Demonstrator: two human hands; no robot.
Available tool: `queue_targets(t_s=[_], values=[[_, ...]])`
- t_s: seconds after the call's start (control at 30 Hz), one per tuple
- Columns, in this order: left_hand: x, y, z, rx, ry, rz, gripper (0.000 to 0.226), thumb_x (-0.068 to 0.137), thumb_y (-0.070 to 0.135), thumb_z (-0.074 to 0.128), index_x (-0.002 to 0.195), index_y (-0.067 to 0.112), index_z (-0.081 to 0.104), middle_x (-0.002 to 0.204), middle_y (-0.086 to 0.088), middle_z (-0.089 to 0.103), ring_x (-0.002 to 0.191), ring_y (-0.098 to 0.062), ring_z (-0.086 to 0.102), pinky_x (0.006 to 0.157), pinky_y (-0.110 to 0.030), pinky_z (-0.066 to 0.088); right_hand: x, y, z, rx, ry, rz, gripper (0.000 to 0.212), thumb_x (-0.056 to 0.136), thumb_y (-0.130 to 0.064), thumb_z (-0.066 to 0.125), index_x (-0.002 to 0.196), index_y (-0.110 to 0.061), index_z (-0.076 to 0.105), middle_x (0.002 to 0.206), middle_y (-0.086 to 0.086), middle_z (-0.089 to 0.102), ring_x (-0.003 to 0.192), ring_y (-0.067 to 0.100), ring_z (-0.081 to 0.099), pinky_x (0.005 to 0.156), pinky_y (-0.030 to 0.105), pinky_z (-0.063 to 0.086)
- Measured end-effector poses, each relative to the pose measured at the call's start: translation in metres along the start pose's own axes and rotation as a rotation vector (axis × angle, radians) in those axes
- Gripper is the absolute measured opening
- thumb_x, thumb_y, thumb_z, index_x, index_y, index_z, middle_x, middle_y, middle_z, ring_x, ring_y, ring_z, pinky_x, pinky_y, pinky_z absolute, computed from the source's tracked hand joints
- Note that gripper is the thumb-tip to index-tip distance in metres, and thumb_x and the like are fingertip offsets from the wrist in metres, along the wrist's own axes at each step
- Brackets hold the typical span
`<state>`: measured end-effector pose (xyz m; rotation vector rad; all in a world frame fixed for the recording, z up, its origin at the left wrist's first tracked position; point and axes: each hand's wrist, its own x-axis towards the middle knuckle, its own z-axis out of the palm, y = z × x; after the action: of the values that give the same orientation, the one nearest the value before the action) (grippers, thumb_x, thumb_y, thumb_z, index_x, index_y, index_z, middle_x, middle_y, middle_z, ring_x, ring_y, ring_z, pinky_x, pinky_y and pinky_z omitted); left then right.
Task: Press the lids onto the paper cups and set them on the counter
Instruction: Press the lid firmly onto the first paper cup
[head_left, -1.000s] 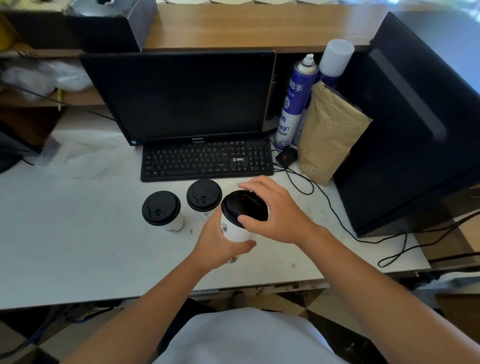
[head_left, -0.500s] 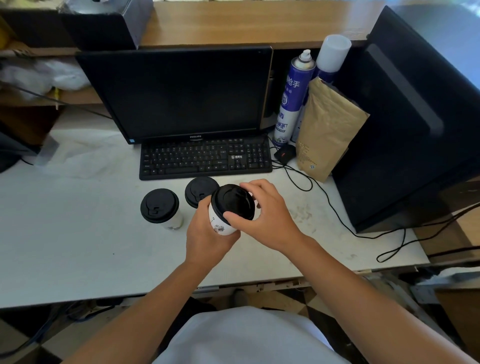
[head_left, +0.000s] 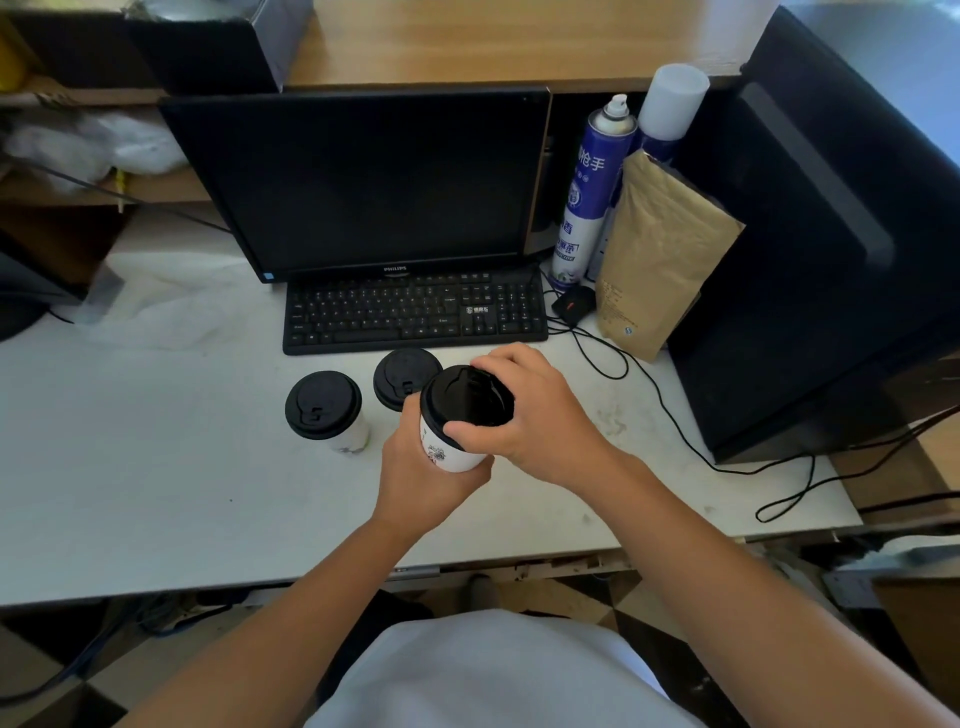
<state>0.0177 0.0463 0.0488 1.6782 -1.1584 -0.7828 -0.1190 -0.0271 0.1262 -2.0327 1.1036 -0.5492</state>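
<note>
Head cam: left hand (head_left: 421, 478) is wrapped round the cup (head_left: 449, 457) body, fingers curled tight on it. Right hand (head_left: 535, 421) sits on top, thumb + fingers clamped round the rim of the black lid (head_left: 465, 397). Cup's held mid-counter (head_left: 156, 467), a bit tilted. Left cup (head_left: 323, 405) and far cup (head_left: 402, 376) stand lidded just beside it, in front of the keyboard (head_left: 415, 312).

Two lidded cups (head_left: 323, 405) stand on the counter (head_left: 130, 467) before the keyboard (head_left: 415, 312), left of the held cup (head_left: 452, 452).
</note>
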Motion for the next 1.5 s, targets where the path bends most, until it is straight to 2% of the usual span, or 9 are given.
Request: queue_targets(t_s=[0.2,0.3,0.47,0.7,0.9,1.03,1.23,1.37,1.5], values=[[0.007,-0.001,-0.002,-0.053,-0.135,-0.045,0.080,0.059,0.020,0.091,0.129,0.027,0.052,0.112,0.005,0.071,0.101,-0.019,0.071,0.079,-0.053,0.061,0.007,0.002,-0.021,0.002,-0.136,-0.040,0.058,0.073,-0.036,0.084,0.123,-0.014,0.065,0.118,-0.003,0.053,0.115,0.017,0.051,0.099,0.031,0.047],[0.007,0.001,0.000,-0.061,-0.126,-0.041,0.079,0.060,0.021,0.090,0.128,0.027,0.052,0.111,0.005,0.071,0.099,-0.018,0.071,0.077,-0.053,0.061,0.008,0.002,-0.022,-0.002,-0.145,-0.036,0.060,0.072,-0.038,0.083,0.124,-0.015,0.064,0.119,-0.005,0.052,0.116,0.015,0.050,0.099,0.028,0.046],[0.007,0.002,0.006,-0.044,-0.064,-0.035,0.075,0.062,0.023,0.089,0.128,0.026,0.053,0.111,0.007,0.070,0.100,-0.016,0.070,0.080,-0.050,0.061,0.010,-0.002,-0.011,-0.064,-0.075,-0.004,0.068,0.067,-0.044,0.073,0.129,-0.016,0.062,0.117,-0.010,0.048,0.113,0.010,0.044,0.090,0.007,0.031],[0.005,0.006,0.006,-0.047,0.008,-0.038,0.073,0.065,0.015,0.090,0.126,0.030,0.052,0.107,0.020,0.068,0.097,-0.004,0.068,0.079,-0.032,0.060,0.012,-0.001,-0.001,-0.046,-0.034,0.049,0.062,0.078,-0.033,0.080,0.133,-0.013,0.059,0.118,-0.008,0.047,0.116,0.007,0.038,0.089,0.004,0.030],[0.010,0.012,0.011,-0.041,0.040,-0.062,0.071,0.062,0.020,0.094,0.117,0.033,0.052,0.101,0.013,0.072,0.090,-0.008,0.070,0.073,-0.034,0.060,0.013,-0.009,0.009,-0.043,0.105,0.215,0.051,0.080,-0.043,0.075,0.120,-0.014,0.062,0.118,-0.004,0.048,0.117,0.011,0.039,0.089,0.021,0.034],[0.011,0.014,0.013,-0.050,0.040,-0.074,0.065,0.061,0.025,0.094,0.107,0.038,0.050,0.093,0.015,0.072,0.084,-0.006,0.069,0.067,-0.027,0.054,0.015,-0.012,0.013,-0.040,0.118,0.286,0.049,0.079,-0.048,0.072,0.113,-0.014,0.062,0.116,-0.003,0.048,0.118,0.014,0.039,0.088,0.023,0.036],[0.013,0.012,0.010,-0.021,0.043,-0.062,0.070,0.062,0.020,0.094,0.113,0.039,0.050,0.099,0.018,0.071,0.090,-0.006,0.070,0.077,-0.040,0.061,0.012,-0.012,0.009,-0.028,0.113,0.260,0.049,0.080,-0.049,0.074,0.113,-0.015,0.063,0.115,-0.005,0.048,0.116,0.011,0.040,0.088,0.021,0.035],[0.014,0.013,0.009,-0.023,0.058,-0.053,0.072,0.062,0.020,0.095,0.116,0.038,0.050,0.101,0.019,0.070,0.092,-0.006,0.070,0.079,-0.040,0.061,0.012,-0.011,0.006,-0.007,0.079,0.221,0.058,0.079,-0.048,0.078,0.126,-0.017,0.061,0.120,-0.006,0.047,0.119,0.010,0.038,0.091,0.018,0.031],[0.015,0.014,0.009,-0.036,0.055,-0.072,0.073,0.063,0.022,0.093,0.119,0.038,0.049,0.104,0.021,0.070,0.095,-0.003,0.069,0.082,-0.040,0.061,0.012,-0.002,0.000,0.091,0.021,0.223,0.085,0.075,-0.043,0.084,0.147,-0.019,0.046,0.126,-0.010,0.041,0.128,0.012,0.039,0.100,0.022,0.038]])
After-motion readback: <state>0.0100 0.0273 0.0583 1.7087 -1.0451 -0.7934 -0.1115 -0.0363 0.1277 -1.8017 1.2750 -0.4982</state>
